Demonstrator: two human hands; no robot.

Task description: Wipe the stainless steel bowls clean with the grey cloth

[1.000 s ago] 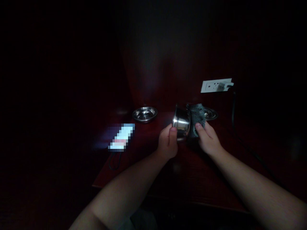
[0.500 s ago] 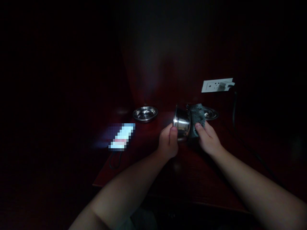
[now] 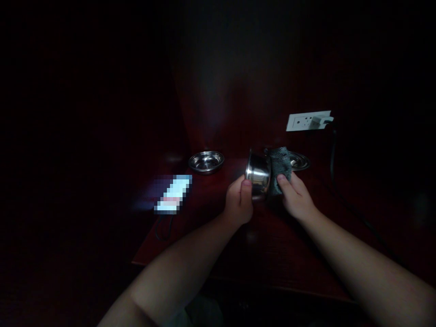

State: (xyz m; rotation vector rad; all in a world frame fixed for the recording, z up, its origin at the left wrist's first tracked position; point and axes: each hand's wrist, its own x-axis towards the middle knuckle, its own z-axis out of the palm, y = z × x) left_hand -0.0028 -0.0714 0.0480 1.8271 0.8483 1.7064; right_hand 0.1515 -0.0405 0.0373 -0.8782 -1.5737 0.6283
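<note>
Watching through the head camera, dark feed, but I can make out both bare hands working close together in the middle of my view. Left hand [image 3: 239,200]: gripping a shiny metal pot [image 3: 259,176], thumb up on the near side by the rim, the other fingers mostly hidden from me. Right hand [image 3: 299,197]: closed on a dark mesh pad [image 3: 281,164], thumb laid flat on its near face, fingers behind it. Pot is tipped on its side between the hands, rim toward the left, base toward the right; the pad sits right up at that base and looks to be touching it. I can't tell whether the pot's lower side touches the reddish table [image 3: 190,231] or is held clear of it. Behind and left of the hands, a shallow metal dish [image 3: 206,162] sits upright on the table. Another metal dish [image 3: 301,161] is behind the pad and right hand, partly covered, so I only get its right part. Near the left table edge there's a bright pixelated device [image 3: 173,194], details unreadable, with a thin dark cord [image 3: 164,231] looping just below it. Back right I've got a white socket panel [image 3: 299,121] on the wall, plug in its right end, black cable [image 3: 332,159] hanging down from there.
</note>
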